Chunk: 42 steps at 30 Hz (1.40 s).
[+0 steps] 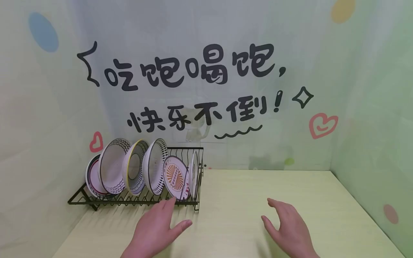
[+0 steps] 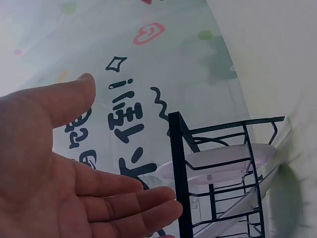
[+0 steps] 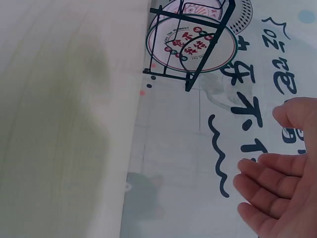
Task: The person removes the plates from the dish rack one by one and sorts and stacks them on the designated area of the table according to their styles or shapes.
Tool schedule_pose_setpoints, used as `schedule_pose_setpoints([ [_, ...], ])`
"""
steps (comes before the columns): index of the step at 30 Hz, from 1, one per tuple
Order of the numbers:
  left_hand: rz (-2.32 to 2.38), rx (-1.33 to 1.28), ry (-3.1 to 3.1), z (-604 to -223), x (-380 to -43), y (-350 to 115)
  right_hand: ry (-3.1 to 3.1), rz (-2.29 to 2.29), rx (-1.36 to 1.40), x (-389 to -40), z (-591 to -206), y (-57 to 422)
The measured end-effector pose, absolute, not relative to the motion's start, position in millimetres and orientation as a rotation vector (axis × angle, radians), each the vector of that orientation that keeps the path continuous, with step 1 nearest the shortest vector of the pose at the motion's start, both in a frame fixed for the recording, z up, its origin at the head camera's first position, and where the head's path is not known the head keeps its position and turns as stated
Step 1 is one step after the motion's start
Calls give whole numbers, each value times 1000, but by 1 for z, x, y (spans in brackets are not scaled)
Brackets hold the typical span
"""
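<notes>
A black wire dish rack (image 1: 135, 202) stands at the left back of the table, with several plates and bowls on edge in it. Nearest its right end are a plate with an orange sunburst (image 1: 175, 178) and a thin plate seen edge-on (image 1: 194, 173). My left hand (image 1: 155, 227) is in front of the rack, thumb spread and fingers extended, fingertips overlapping the rack's front rail in the head view. Over the table to the right, my right hand (image 1: 288, 227) has its thumb apart and fingers loosely bent, holding nothing. In the right wrist view a round plate (image 3: 192, 43) shows through the rack's end.
The pale wooden table (image 1: 238, 200) runs back to a wall (image 1: 245, 154) printed with large dark characters and hearts. Side walls (image 1: 380, 150) close it in at left and right. A yellow-rimmed bowl (image 1: 135, 166) leans among others in the rack.
</notes>
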<state>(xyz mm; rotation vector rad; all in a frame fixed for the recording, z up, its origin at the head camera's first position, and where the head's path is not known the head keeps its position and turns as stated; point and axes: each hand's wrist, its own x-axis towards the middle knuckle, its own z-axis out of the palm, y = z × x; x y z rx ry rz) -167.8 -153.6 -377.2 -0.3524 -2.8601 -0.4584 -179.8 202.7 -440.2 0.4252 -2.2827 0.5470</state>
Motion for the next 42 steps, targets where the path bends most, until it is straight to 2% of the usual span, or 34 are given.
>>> schedule_pose_setpoints([
  [20, -540, -184, -2697, -379, -204, -139, -2238, 591, 397, -189, -452, 209],
  [42, -581, -171, -2716, -388, -251, -122, -2396, 685, 356, -199, -458, 204],
])
